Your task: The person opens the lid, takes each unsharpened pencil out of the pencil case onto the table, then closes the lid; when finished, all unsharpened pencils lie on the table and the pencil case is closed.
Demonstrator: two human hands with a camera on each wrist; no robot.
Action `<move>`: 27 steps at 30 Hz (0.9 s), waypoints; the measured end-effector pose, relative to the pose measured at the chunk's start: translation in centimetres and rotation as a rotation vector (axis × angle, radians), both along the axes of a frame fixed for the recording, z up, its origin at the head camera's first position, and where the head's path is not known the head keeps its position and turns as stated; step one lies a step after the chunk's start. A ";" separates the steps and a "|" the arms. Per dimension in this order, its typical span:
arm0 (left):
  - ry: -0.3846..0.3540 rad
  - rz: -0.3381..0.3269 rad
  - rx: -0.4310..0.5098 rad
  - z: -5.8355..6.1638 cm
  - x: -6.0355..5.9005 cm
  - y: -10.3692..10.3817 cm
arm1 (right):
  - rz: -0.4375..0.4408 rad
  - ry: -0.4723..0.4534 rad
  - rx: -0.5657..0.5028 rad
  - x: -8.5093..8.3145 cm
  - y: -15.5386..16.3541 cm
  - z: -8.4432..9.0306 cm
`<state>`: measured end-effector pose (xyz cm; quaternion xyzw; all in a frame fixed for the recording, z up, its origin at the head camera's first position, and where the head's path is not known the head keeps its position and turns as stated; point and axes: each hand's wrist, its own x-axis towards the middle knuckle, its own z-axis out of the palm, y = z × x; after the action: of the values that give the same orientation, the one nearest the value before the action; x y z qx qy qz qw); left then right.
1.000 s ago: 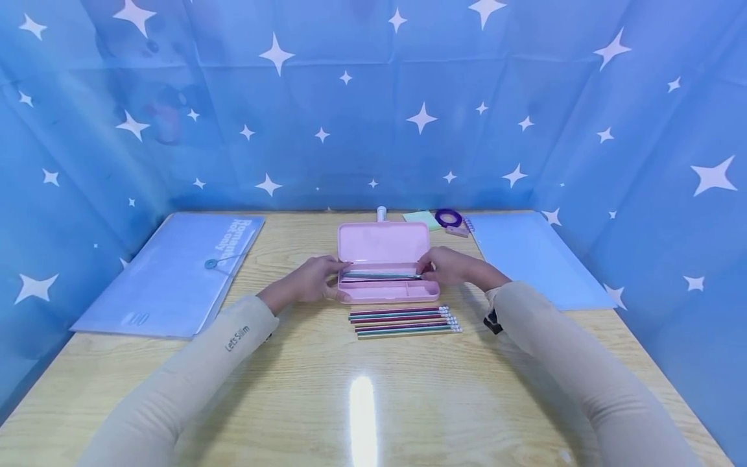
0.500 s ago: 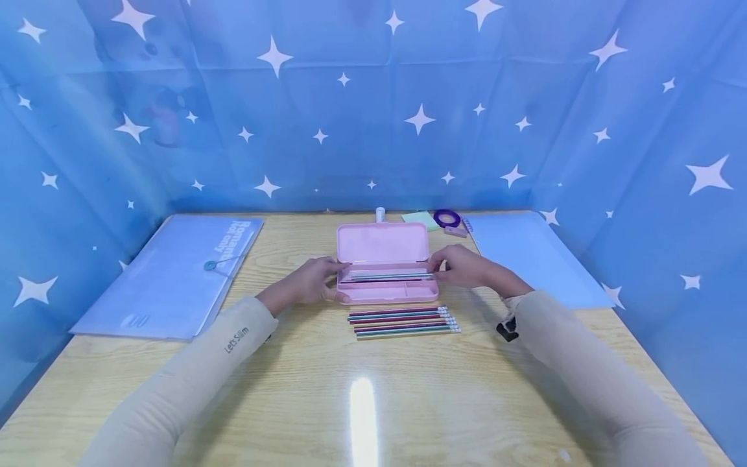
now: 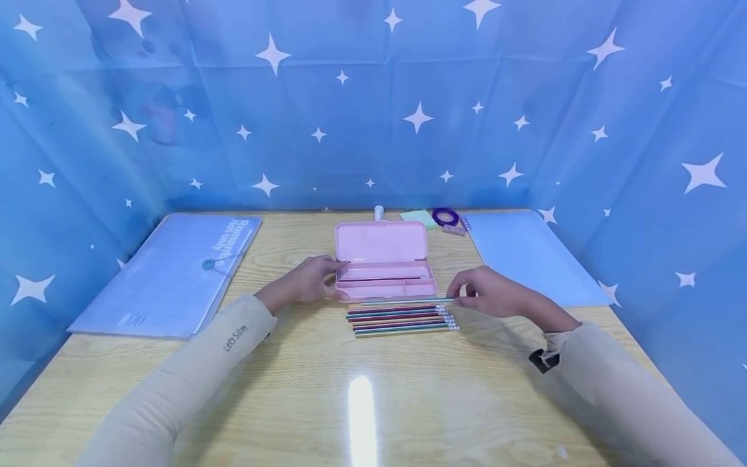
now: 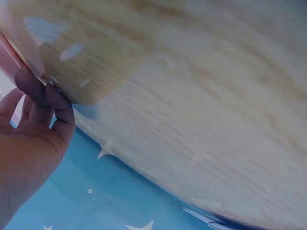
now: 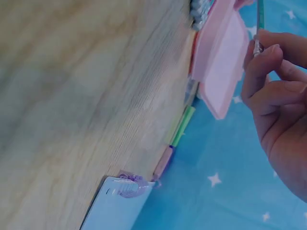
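Note:
An opened pink pencil case (image 3: 381,241) stands mid-table with its lid up. My left hand (image 3: 308,280) grips its left end, thumb low at the front corner and index finger near the hinge; the left wrist view shows those fingers (image 4: 60,103) at the pink edge. One dark red pencil (image 3: 379,279) lies in the long compartment. My right hand (image 3: 490,292), right of the case, pinches a teal pencil (image 3: 403,301) by its eraser end. That pencil (image 5: 260,17) points up in the right wrist view. Several pencils (image 3: 399,321) lie in a row in front of the case.
A folder with a string closure (image 3: 157,279) lies at the left, and a pale blue sheet-like folder (image 3: 537,259) at the right. Behind the case are a white-capped tube (image 3: 379,213), green sticky notes (image 3: 419,218), purple tape (image 3: 445,216) and a small pink block (image 3: 454,230).
My right hand has drawn the teal pencil out of the case and moved right and toward me, over the front edge. My left hand stays on the case.

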<state>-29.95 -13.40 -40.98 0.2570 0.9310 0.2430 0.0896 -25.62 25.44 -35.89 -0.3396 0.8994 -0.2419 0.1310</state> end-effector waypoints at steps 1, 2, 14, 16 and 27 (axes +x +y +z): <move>0.002 -0.002 0.001 0.0 0.0 0.0 | 0.007 0.001 -0.002 0.4 0.0 0.0; 0.003 -0.004 0.001 -0.1 -0.1 -0.1 | 0.012 -0.003 -0.004 0.8 0.1 0.0; -0.006 -0.001 -0.001 -0.3 -0.5 0.0 | 0.102 -0.016 -0.014 3.6 -0.2 -1.4; -0.004 -0.005 0.001 -0.3 -0.6 -0.1 | 0.093 -0.016 -0.007 3.7 -0.4 -1.7; -0.029 0.010 0.016 -0.3 -0.4 -0.1 | 0.020 0.043 -0.028 3.7 -1.3 -3.3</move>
<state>-30.39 -13.49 -41.27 0.2497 0.9289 0.2546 0.0999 -21.95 24.17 -39.14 -0.3554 0.8951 -0.2460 0.1092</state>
